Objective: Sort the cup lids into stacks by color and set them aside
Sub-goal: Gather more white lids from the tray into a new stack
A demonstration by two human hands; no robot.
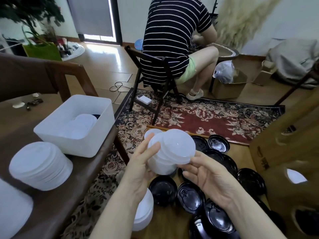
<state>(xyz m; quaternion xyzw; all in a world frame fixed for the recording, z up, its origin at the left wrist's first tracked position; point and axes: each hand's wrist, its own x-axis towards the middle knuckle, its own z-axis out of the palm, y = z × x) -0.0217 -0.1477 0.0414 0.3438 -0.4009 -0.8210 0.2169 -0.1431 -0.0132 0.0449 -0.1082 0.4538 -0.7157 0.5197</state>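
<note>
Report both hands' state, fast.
Left hand: holds the white lid stack.
Right hand: fingers straight, fingertips steadying the same stack.

A dark brown table (51, 204) fills the lower left. On it stands a white bin (57, 131), and a stack of white lids (40, 165) sits just in front of the bin, nearer the camera. Another white stack (12, 209), cut by the frame edge, lies nearer still. To the right of the bin, lower down, a wooden board (172, 219) carries scattered black lids (190, 197) and a short stack of white lids (144, 211) at its left edge.
</note>
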